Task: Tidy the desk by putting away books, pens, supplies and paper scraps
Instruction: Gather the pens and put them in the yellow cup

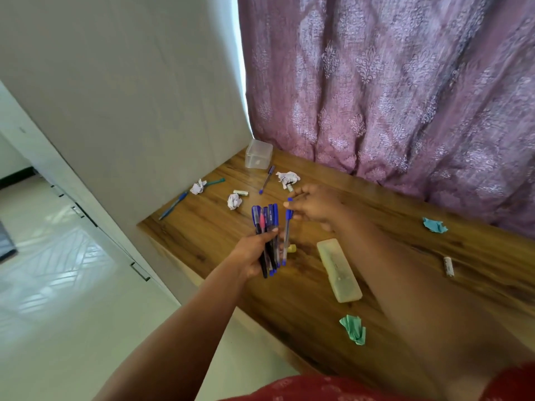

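Head view: left grip (251,256) clutches pen bundle (267,235) (blue caps); right grip (314,208) pinches pen (286,237)

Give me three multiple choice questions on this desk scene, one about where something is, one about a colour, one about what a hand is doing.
1. Where is the clear plastic box?
A. far corner of the desk by the curtain
B. on the floor
C. in the left hand

2. What colour is the crumpled scrap nearest the camera?
A. red
B. green
C. black

3. What is the left hand doing?
A. resting flat on the desk
B. hanging idle
C. gripping a bundle of pens

Answers: 1 A, it sits against wall and curtain. 2 B, it is plainly green. 3 C, its fingers wrap the pens.
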